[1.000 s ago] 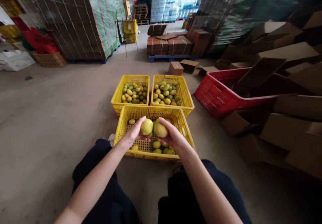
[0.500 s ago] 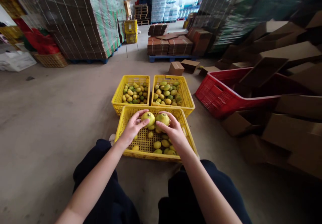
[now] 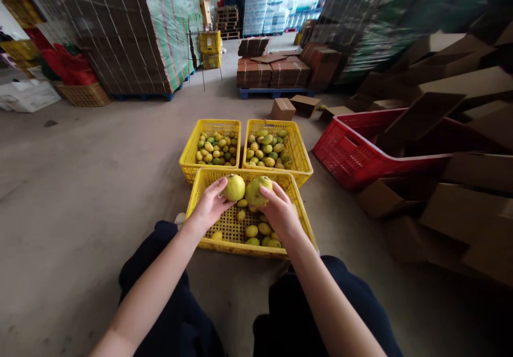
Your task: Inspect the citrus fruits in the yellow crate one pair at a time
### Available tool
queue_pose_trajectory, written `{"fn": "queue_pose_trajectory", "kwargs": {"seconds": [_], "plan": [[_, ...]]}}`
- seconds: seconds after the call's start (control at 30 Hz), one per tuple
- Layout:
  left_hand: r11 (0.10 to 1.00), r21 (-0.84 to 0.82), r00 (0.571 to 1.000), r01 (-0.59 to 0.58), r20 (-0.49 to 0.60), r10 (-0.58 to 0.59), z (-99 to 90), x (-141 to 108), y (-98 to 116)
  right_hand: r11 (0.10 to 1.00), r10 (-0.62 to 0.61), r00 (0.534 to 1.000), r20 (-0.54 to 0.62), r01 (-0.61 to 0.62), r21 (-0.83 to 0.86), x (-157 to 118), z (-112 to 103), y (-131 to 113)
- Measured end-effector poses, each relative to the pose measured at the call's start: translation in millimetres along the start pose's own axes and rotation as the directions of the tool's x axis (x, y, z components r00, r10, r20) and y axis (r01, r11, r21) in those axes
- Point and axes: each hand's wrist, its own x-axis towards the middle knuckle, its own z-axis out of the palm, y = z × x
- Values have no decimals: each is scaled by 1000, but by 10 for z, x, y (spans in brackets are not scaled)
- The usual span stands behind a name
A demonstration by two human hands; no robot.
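Observation:
Above the near yellow crate (image 3: 248, 249), my left hand (image 3: 210, 204) grips a round yellow-green fruit (image 3: 234, 187). Beside it my right hand (image 3: 280, 212) is closed on a larger greenish-yellow fruit (image 3: 256, 192), thumb across its face. The two fruits are held side by side, with a narrow gap between them. Several smaller yellow-green fruits (image 3: 264, 229) lie in the right part of this crate, and one yellow fruit (image 3: 217, 235) is at its front left. Part of the crate's contents is hidden behind my right hand.
Two yellow crates (image 3: 182, 159) (image 3: 306, 164) of smaller fruits stand just behind the near one. A red crate (image 3: 344, 154) and loose cardboard boxes (image 3: 460, 207) are on the right. Farther back, flattened cardboard (image 3: 288, 74) lies on a blue pallet (image 3: 272, 93).
Both fruits have been turned in my hands, so their stem ends no longer face me the same way. My fingers have shifted around them. The view has moved slightly.

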Motion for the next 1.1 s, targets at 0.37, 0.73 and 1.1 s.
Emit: {"fn": "queue_pose_trajectory", "kwargs": {"seconds": [0.37, 0.73, 1.1], "plan": [[965, -98, 969, 245, 2, -246, 17, 16, 25, 967, 235, 970, -68, -226, 116, 85, 61, 138], [924, -294, 969, 244, 47, -241, -29, -6, -5, 922, 353, 935, -30, -343, 181, 44, 88, 126], [940, -276, 968, 202, -88, -234, 86, -28, 5, 884, 421, 858, -295, -315, 346, 76, 115, 117]]}}
